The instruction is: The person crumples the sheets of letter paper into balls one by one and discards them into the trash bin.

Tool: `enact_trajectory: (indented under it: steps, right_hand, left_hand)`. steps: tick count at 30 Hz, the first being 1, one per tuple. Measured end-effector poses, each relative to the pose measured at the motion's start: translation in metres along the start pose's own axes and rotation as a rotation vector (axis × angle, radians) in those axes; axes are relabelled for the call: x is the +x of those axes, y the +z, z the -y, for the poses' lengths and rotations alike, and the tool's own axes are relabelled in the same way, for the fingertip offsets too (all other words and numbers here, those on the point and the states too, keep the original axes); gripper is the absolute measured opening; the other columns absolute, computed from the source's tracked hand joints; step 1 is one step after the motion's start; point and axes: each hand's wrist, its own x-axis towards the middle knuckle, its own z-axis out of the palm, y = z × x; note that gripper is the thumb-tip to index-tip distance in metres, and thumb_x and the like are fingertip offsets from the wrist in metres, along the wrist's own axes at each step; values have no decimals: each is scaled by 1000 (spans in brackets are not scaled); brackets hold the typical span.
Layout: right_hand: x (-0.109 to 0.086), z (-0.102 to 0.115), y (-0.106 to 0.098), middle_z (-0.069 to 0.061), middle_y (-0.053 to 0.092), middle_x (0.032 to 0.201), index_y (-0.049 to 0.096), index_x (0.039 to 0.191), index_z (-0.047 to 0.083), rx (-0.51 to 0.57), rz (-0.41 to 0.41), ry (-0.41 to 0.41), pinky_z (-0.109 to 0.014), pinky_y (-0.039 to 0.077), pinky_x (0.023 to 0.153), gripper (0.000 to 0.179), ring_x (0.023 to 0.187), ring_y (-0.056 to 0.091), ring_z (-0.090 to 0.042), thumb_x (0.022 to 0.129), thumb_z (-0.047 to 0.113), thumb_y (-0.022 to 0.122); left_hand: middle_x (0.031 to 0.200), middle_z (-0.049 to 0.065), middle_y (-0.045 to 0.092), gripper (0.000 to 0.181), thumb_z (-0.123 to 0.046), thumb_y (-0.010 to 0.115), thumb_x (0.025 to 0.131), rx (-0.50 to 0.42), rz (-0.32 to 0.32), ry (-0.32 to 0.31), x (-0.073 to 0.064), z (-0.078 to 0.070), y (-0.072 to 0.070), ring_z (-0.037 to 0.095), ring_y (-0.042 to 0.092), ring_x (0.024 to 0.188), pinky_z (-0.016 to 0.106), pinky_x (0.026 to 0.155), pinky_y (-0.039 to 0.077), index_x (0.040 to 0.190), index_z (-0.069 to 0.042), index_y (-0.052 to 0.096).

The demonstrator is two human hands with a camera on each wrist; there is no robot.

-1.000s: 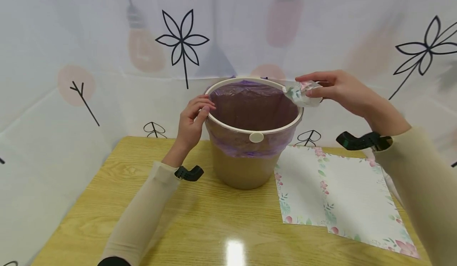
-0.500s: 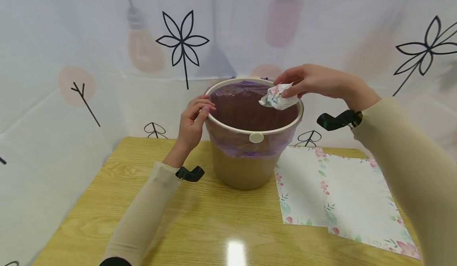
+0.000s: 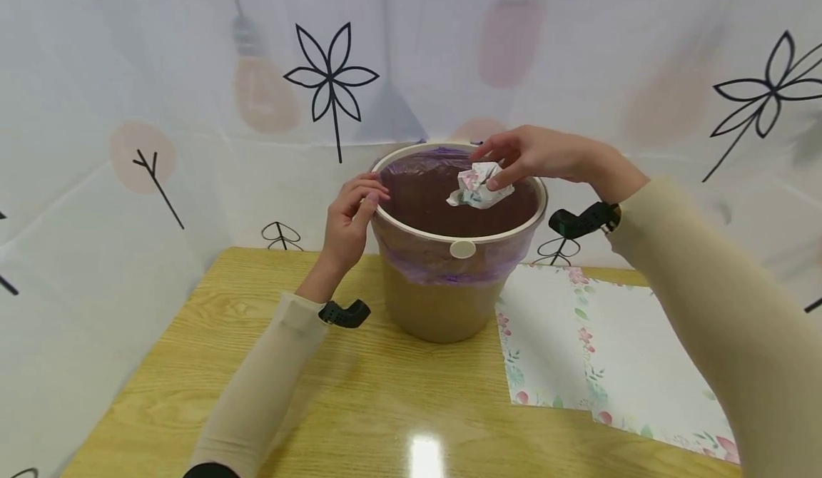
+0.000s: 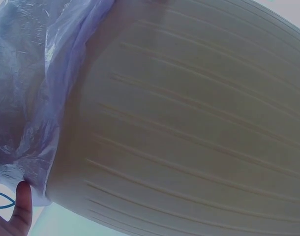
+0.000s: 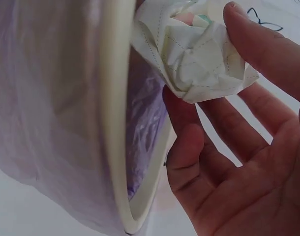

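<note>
Head view: one beige bin [image 3: 443, 314], lined with a purple bag [image 3: 420, 267], stands at centre on a wooden table [image 3: 359, 414]; one crumpled paper [image 3: 483, 187] is over its mouth, just right of centre, pinched by the right hand [image 3: 539, 153]; the left hand [image 3: 347, 222], well apart from it, grips the bin's rim [image 5: 113, 98] at left. Two flower-bordered sheets [image 3: 642, 349] overlap at lower right; one patterned white backdrop [image 3: 437, 57] fills the upper frame; two black wrist devices [image 3: 347, 314] show.
</note>
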Motion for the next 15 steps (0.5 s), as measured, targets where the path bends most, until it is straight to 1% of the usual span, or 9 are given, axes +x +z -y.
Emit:
enact_trajectory:
  steps: [2, 7, 10, 12, 15]
  right_hand:
    - [0, -2, 0, -12, 62, 126, 54, 140, 5, 6, -16, -22, -34, 50, 89, 55, 111, 58, -24, 90, 17, 74]
    - [-1, -1, -2, -17, 65, 124, 59, 132, -1, 52, -50, -90, -26, 50, 91, 43, 115, 62, -25, 92, 8, 71]
    - [-2, 0, -3, -19, 65, 124, 59, 131, -3, 74, -59, -111, -26, 51, 91, 41, 113, 63, -25, 92, 6, 70]
    - [-3, 0, -4, -19, 65, 123, 60, 130, -4, 81, -62, -118, -27, 51, 91, 40, 111, 64, -22, 92, 5, 70]
    - [-6, -2, -4, -19, 66, 122, 62, 127, -4, 83, -67, -132, -28, 52, 90, 36, 109, 65, -21, 93, 5, 69]
  left_hand:
    - [110, 29, 61, 22, 5, 46, 100, 6, 2, -6, 0, 0, 0, 40, 44, 131, 40, 106, 41, 97, 12, 66]
    - [110, 22, 63, 22, 0, 47, 101, 3, -3, 3, -1, 0, 1, 30, 46, 131, 41, 108, 40, 97, 6, 68]
    - [110, 19, 63, 24, -6, 48, 103, -4, -1, 19, 0, 1, 1, 27, 46, 131, 42, 108, 39, 97, 4, 68]
    - [111, 19, 63, 25, -8, 48, 103, -6, 0, 25, -1, 2, 1, 26, 46, 131, 43, 108, 39, 97, 4, 68]
    - [111, 20, 63, 24, -5, 48, 103, -24, -3, 25, -1, 3, 1, 27, 46, 132, 42, 110, 37, 98, 6, 68]
